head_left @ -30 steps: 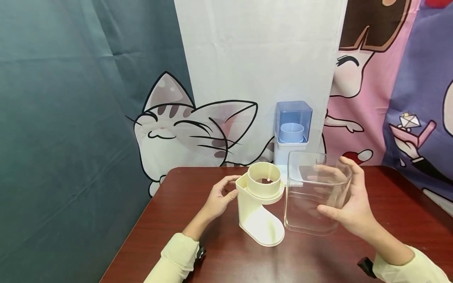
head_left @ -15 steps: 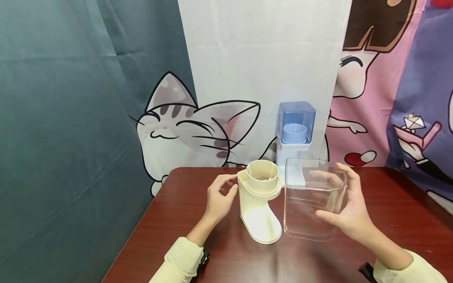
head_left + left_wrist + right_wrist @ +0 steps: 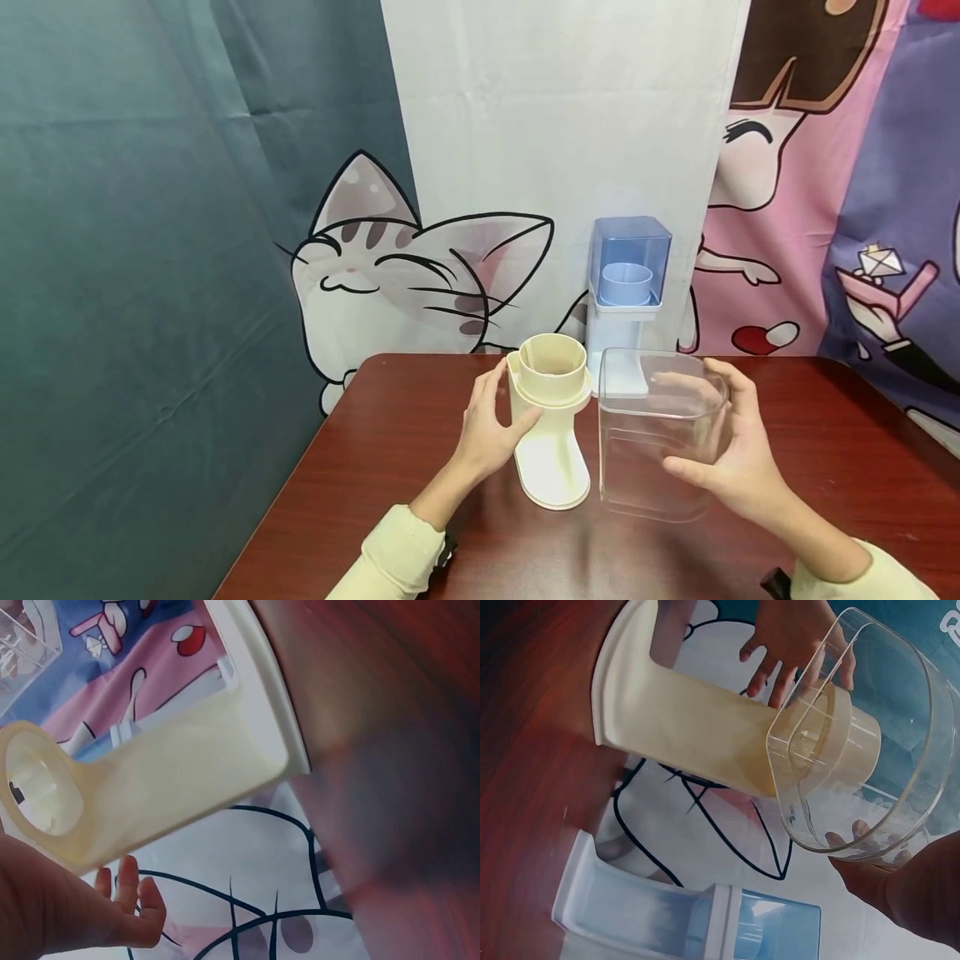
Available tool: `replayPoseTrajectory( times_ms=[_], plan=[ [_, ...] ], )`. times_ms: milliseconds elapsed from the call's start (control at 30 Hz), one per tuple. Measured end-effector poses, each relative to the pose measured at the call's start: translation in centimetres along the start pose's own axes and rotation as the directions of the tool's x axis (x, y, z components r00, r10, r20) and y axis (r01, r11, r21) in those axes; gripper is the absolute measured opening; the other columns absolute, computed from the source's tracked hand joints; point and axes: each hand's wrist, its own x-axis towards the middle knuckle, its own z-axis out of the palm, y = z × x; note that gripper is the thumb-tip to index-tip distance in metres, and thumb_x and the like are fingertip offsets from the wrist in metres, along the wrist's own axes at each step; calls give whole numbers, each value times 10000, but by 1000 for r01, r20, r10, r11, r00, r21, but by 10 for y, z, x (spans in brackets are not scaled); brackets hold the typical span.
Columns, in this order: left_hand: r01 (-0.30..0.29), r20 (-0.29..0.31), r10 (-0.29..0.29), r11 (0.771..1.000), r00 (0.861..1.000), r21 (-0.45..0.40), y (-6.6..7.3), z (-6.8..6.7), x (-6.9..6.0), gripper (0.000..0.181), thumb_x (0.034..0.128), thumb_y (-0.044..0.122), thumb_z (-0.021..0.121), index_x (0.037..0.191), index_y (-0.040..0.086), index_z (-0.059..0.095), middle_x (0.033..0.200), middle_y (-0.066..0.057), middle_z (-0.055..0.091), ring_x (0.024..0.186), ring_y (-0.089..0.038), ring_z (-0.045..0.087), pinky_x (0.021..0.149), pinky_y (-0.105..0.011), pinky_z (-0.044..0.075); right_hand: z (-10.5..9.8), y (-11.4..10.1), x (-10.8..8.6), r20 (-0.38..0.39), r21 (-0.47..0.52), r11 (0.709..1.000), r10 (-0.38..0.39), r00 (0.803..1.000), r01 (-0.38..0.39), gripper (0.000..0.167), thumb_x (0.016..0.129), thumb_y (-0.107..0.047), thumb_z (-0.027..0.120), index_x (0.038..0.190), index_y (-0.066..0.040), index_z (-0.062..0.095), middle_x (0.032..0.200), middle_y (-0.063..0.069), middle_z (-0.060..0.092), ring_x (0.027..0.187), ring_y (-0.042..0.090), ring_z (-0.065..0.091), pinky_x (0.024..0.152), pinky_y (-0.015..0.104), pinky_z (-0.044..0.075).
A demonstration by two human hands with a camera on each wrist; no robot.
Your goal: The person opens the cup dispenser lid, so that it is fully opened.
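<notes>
A cream dispenser stand (image 3: 551, 467) with a round cup-like collar on top stands upright on the table. My left hand (image 3: 487, 429) is at its left side, thumb in front of the upper part and fingers toward the back. In the right wrist view the fingers of that left hand (image 3: 791, 645) look spread and fairly straight beside the stand; whether they touch it I cannot tell. My right hand (image 3: 738, 450) grips a clear, square-sided container (image 3: 637, 450) by its right wall, thumb on the near side. The container is held above the table, right of the stand and apart from it.
Behind them, near the table's far edge, stands a similar dispenser (image 3: 626, 333) in pale blue with a transparent blue cover. The dark red table (image 3: 360, 500) reaches a cloth backdrop (image 3: 480, 125) printed with cartoon figures.
My left hand has moved right, its thumb now across the stand's front. The stand has turned slightly. The right hand has lowered the clear container a little and shifted it left.
</notes>
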Motion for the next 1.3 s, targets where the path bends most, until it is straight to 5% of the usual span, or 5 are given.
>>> replayPoseTrajectory(
  times_ms=[233,567,900,1100,1300],
  plan=[
    [64,-27,-63,998,998,5,4,5,4,931,768,530,779,1525,189,356,1424,3,466,1191,-197,508,993,-576,344,5,3,-5,12,-47,998,36,999,-36,1075,581,360,682,1464,42,156,1422,248,456,1224,279,548,905,303,533],
    [6,-36,-7,999,999,-51,2,4,8,842,799,479,773,1511,226,401,1447,-4,471,1241,-254,504,1017,-557,356,11,7,-13,15,-87,990,113,993,-112,1084,559,377,662,1449,17,158,1434,214,442,1220,242,541,850,334,560],
    [51,-73,-51,999,996,-5,3,6,16,755,826,503,728,1479,231,461,1415,-4,524,1224,-249,547,987,-575,382,18,13,-22,-86,-346,908,221,972,-237,1045,537,272,797,1362,113,176,1388,123,507,1167,153,545,881,210,511],
    [96,-86,-94,995,992,15,3,9,21,730,828,542,711,1467,282,472,1387,-5,548,1226,-242,540,970,-615,322,20,19,-23,-65,-326,910,249,966,-256,1033,562,256,804,1366,107,172,1399,116,495,1183,152,528,864,237,530],
    [162,-75,-159,986,985,38,2,11,31,741,829,594,680,1478,329,439,1386,-3,560,1279,-228,507,957,-609,317,19,23,-27,-86,-432,840,323,943,-327,1011,591,179,843,1369,67,208,1371,14,522,1162,89,554,901,188,483]
  ],
)
